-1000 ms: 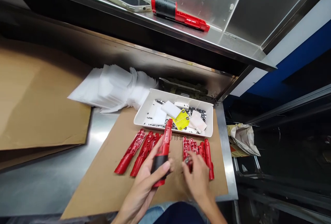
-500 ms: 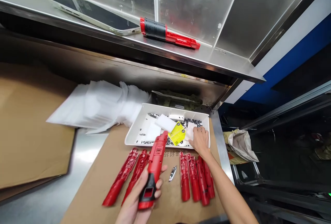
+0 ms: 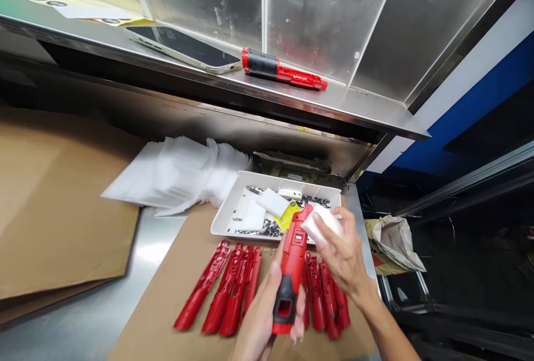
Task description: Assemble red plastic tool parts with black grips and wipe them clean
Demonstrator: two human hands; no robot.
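My left hand (image 3: 267, 316) grips a red plastic tool body (image 3: 291, 266) with a dark grip, held upright and tilted to the right. My right hand (image 3: 344, 252) pinches a small white pad (image 3: 323, 224) against the top end of that red body. Under both hands lie two rows of red plastic shells: one group on the left (image 3: 225, 286), another on the right (image 3: 327, 300), all on a brown cardboard sheet (image 3: 175, 300). Behind them stands a white tray (image 3: 233, 205) with white pads, a yellow tag (image 3: 287, 213) and many small dark parts.
A stack of white foam sheets (image 3: 175, 174) lies left of the tray. On the steel shelf above rest a phone (image 3: 183, 49) and a finished red and black tool (image 3: 283, 69). Large cardboard (image 3: 54, 205) covers the left. Crumpled paper (image 3: 396, 236) sits past the bench's right edge.
My right hand came back from the tray with a white pad and brought it to the tip of the red body. My left hand shifted the red body to the right.
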